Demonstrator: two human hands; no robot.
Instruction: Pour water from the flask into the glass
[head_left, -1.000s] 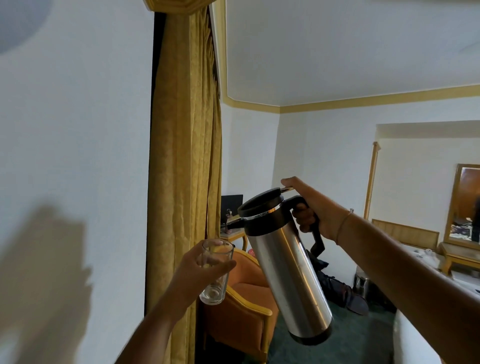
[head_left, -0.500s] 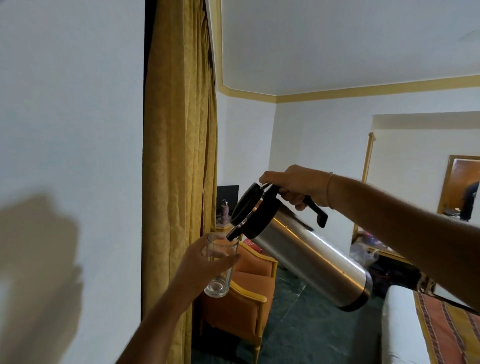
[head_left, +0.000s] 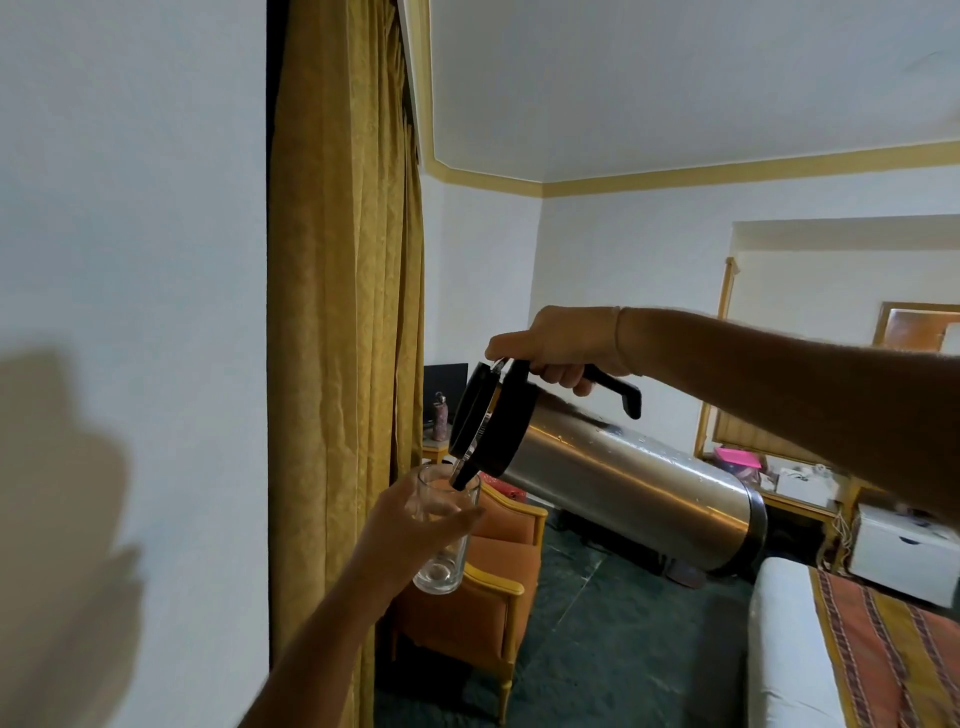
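Observation:
A steel flask (head_left: 628, 483) with a black lid and handle lies tipped almost level in the air, base to the right, its spout over the rim of a clear glass (head_left: 442, 540). My right hand (head_left: 563, 345) grips the black handle from above. My left hand (head_left: 410, 535) is wrapped around the glass from the left and holds it upright below the spout. A little water sits at the bottom of the glass. Whether a stream is running I cannot tell.
A gold curtain (head_left: 343, 312) and white wall (head_left: 130, 260) stand close on the left. An orange armchair (head_left: 493, 587) is below the glass. A bed (head_left: 810, 649) with a striped cover lies at the lower right; a wooden desk (head_left: 800, 499) is behind.
The flask has tipped from nearly upright to almost level, and its spout has come down to the glass rim. The view has dropped and shifted right.

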